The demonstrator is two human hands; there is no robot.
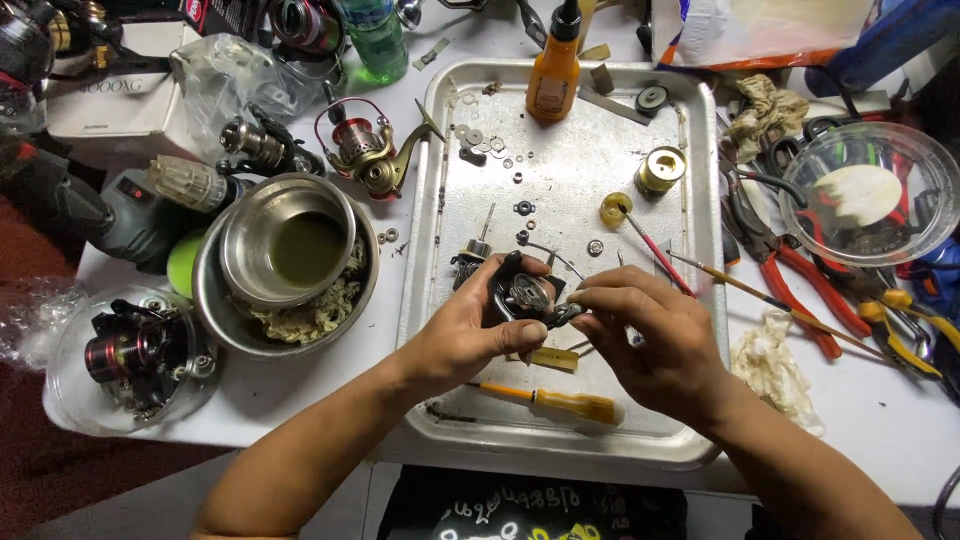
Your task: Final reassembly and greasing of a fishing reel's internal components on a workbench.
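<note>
Over tray (455, 330), both hands grip reel body (520, 296).

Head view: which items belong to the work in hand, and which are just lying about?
In use:
- left hand holding the dark reel body
- right hand pinching at that body
- metal tray beneath

Lying about:
- orange bottle
- yellow screwdriver
- red pliers
- steel bowls
- gold reel
</note>
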